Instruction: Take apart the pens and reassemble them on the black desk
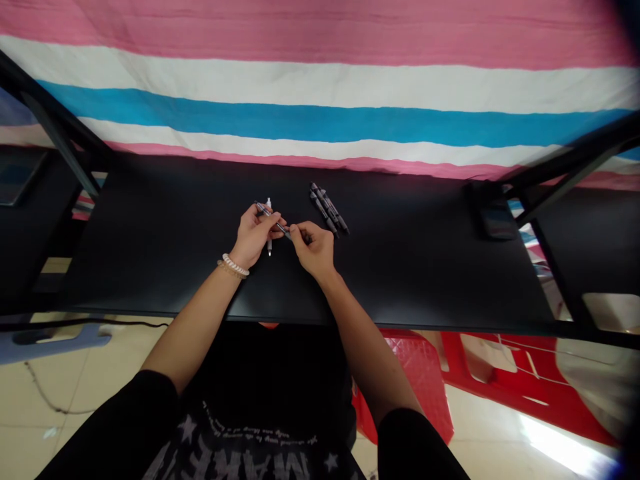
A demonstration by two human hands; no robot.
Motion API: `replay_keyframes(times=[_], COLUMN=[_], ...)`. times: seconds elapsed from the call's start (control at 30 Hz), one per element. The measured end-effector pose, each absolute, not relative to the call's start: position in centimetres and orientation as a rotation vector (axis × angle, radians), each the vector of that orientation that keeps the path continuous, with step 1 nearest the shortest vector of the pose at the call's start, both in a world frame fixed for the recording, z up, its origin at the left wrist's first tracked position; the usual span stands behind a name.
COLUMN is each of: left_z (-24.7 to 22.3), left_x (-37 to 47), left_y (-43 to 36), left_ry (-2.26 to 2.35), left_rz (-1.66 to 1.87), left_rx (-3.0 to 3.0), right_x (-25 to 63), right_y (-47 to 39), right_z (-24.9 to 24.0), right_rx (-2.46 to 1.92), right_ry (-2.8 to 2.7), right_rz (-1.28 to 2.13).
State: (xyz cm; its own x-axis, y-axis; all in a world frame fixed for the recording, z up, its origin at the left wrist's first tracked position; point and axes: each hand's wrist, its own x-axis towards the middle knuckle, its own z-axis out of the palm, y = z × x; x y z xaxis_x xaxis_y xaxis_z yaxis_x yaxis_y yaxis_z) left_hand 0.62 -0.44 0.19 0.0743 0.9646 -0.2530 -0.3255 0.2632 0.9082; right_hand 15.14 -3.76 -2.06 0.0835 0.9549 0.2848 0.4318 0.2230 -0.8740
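Note:
Over the black tabletop, my left hand [255, 233] is closed on the barrel of a dark pen [281, 228], which slants from upper left to lower right. My right hand [314, 248] pinches the pen's lower right end between thumb and fingers; that tip is partly hidden. A white pen [269, 245] lies upright in the view beneath the left fingers, its middle covered by them. Just beyond my right hand rests a small bunch of dark pens [328, 207], side by side and slanting.
The black table [410, 267] has a dark phone-like object [495, 213] at its right end. Black metal frame bars [60, 140] rise at both sides. A striped cloth [320, 120] hangs behind. Below the near edge stands a red stool [420, 373].

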Motion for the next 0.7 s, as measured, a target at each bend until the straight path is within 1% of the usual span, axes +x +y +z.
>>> replay_keyframes(times=[0.7], left_z=[0.21], left_x=[0.57], left_y=[-0.43], left_ry=[1.045], left_rz=[1.140], left_rx=[0.783], right_x=[15.15], right_y=[-3.75], right_z=[-2.18], right_rx=[-1.383], right_ry=[-1.521], right_rz=[0.663])
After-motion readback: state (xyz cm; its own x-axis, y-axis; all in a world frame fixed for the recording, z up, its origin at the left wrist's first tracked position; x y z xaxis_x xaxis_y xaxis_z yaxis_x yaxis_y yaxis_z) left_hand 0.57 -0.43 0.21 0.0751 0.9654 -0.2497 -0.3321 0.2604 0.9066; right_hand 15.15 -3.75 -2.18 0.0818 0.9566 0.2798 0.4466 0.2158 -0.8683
